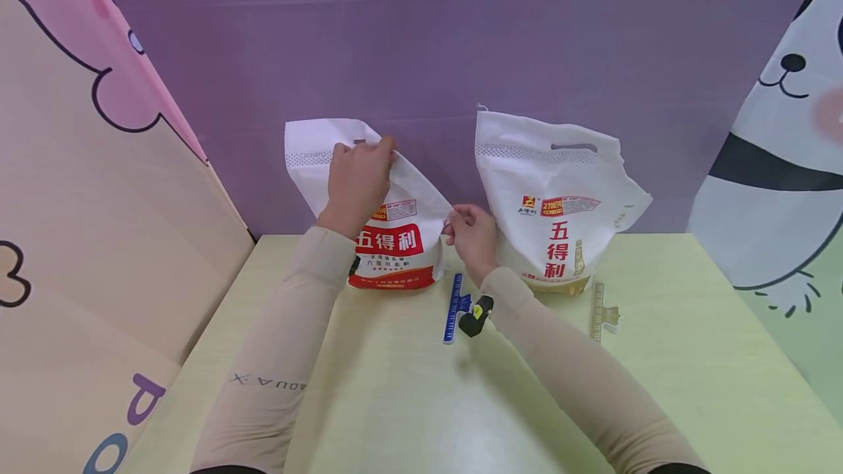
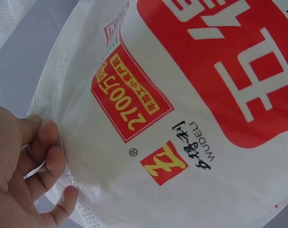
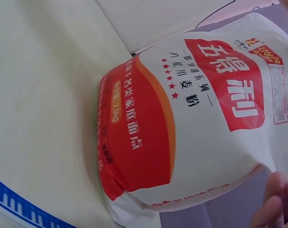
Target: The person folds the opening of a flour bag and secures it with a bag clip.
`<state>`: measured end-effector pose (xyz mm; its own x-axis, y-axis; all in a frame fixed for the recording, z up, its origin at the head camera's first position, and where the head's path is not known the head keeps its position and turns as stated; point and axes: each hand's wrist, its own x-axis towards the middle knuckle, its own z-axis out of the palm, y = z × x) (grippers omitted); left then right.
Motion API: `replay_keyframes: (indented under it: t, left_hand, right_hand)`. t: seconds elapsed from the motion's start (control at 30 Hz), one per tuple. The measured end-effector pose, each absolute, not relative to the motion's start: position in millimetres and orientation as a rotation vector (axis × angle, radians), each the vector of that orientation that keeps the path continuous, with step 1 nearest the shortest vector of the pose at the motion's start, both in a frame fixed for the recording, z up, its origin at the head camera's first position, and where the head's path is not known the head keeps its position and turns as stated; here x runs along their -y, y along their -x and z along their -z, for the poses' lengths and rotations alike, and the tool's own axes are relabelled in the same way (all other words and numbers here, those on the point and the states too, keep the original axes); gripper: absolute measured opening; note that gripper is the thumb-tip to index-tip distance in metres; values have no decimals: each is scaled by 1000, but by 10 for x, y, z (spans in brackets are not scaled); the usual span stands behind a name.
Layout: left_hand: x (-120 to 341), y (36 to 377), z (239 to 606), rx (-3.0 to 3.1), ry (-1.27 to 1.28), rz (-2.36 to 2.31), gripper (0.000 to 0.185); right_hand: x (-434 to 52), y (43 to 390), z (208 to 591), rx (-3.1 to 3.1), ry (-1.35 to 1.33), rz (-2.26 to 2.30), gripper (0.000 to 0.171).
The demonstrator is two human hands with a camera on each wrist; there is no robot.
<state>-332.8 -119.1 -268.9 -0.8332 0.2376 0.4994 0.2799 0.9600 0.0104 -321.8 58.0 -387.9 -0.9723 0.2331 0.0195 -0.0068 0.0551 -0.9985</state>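
A white flour bag with red print (image 1: 388,240) stands upright near the back of the table. At its top, my left hand (image 1: 361,181) pinches the edge close to the handle slot; thumb and fingers meet on the white fabric in the left wrist view. My right hand (image 1: 474,236) pinches the bag's right side edge, lower down. Across the right wrist view, the bag's red base and front print show, with fingertips of the right hand (image 3: 277,202) at the lower right corner.
A second white flour bag (image 1: 560,218) with gold print stands to the right. A blue sealing clip (image 1: 453,309) lies on the table (image 1: 395,401) by my right wrist, and a beige sealing clip (image 1: 597,313) in front of the second bag. A purple backdrop (image 1: 421,42) hangs behind.
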Motion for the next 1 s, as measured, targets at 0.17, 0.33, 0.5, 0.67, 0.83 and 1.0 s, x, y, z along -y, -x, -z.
replay_keyframes:
  t: [0.17, 0.33, 0.5, 0.67, 0.83, 1.0]
  left_hand:
    - [1185, 3329, 2694, 2594, 358, 108, 31]
    - [1175, 3326, 2691, 2582, 364, 91, 32]
    - [1174, 3322, 2690, 2566, 367, 87, 31]
    - [1185, 3326, 2703, 2561, 369, 109, 30]
    - [1200, 3334, 2717, 2551, 378, 131, 29]
    - [1231, 3330, 2737, 2547, 373, 139, 29]
  right_hand:
    - [-637, 3213, 3957, 2114, 237, -2066, 22]
    - [-695, 3170, 4025, 2161, 251, -2083, 20]
    - [-750, 3084, 4096, 2307, 220, -2043, 21]
    - [-832, 3001, 4173, 2409, 154, -1992, 24]
    - [-926, 2963, 4279, 2501, 100, -1902, 24]
    - [-998, 2934, 4414, 2678, 90, -1804, 23]
